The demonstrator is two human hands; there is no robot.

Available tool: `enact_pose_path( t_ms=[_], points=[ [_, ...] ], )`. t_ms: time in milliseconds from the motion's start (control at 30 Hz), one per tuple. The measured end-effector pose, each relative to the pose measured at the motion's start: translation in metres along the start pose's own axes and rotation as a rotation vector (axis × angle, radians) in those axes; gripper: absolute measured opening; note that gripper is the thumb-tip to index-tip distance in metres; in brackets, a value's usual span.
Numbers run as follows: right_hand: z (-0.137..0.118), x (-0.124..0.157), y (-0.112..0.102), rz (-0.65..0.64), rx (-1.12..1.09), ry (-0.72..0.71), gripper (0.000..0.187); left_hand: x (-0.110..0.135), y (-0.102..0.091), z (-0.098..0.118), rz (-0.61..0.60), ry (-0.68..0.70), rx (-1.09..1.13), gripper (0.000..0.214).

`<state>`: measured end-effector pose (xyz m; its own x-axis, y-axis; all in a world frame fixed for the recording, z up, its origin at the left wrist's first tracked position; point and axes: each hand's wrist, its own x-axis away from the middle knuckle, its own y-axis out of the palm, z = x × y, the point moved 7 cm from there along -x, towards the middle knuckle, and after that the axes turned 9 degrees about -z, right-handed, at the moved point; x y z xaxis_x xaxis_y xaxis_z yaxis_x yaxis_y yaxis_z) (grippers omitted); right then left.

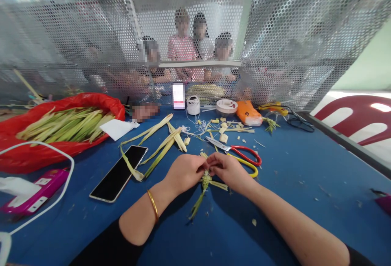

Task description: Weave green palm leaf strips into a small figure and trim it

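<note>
My left hand [184, 171] and my right hand [227, 170] meet over the blue table [305, 184], both pinched on a small woven bundle of green palm-leaf strips [205, 181]. Its loose ends trail down toward me and out to the right. A gold bangle sits on my left wrist. Red-handled scissors [241, 152] lie just beyond my right hand, with a yellow-handled pair under them. Loose leaf strips [159, 143] lie beyond my left hand.
A black phone [119, 172] lies at my left. A red bag of leaves [61, 125] fills the far left, beside a pink device [36, 192] with a white cable. Thread spool [193, 105], tape, orange pouch [249, 113] and glue gun stand before a perforated metal screen; several people sit behind it.
</note>
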<state>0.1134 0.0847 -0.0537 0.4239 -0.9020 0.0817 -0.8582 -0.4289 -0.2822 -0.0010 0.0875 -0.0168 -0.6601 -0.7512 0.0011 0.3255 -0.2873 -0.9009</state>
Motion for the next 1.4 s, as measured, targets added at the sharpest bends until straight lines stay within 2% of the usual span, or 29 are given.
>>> enact_pose_path(
  t_ms=[167,400,633,867,1000,1167,1300,1400],
  points=[
    [0.002,0.000,-0.001,0.023,0.009,0.001,0.026,0.003,0.008,0.014,0.061,0.133,-0.358,0.015],
    [-0.004,-0.001,-0.001,0.025,0.137,-0.088,0.027,0.010,0.007,0.036,0.174,0.325,-0.534,0.017],
    [0.001,-0.001,-0.008,0.057,0.163,-0.041,0.008,0.009,0.002,0.029,0.208,0.300,-0.427,0.020],
    [0.008,0.001,-0.013,-0.004,-0.107,0.106,0.007,0.007,-0.003,0.017,0.250,0.186,-0.299,0.020],
    [0.003,0.002,-0.014,-0.036,-0.118,0.084,0.013,0.005,-0.003,0.011,0.219,0.136,-0.153,0.014],
    [-0.003,0.003,-0.013,0.015,-0.269,0.008,0.018,0.003,-0.002,0.003,0.156,0.046,0.003,0.011],
    [0.000,0.002,-0.006,-0.024,-0.431,0.067,0.019,0.001,-0.003,0.000,0.083,0.004,0.063,0.010],
    [0.002,0.004,-0.007,-0.092,-0.387,0.105,0.017,-0.001,-0.005,-0.006,0.033,-0.015,0.106,0.008]
  ],
)
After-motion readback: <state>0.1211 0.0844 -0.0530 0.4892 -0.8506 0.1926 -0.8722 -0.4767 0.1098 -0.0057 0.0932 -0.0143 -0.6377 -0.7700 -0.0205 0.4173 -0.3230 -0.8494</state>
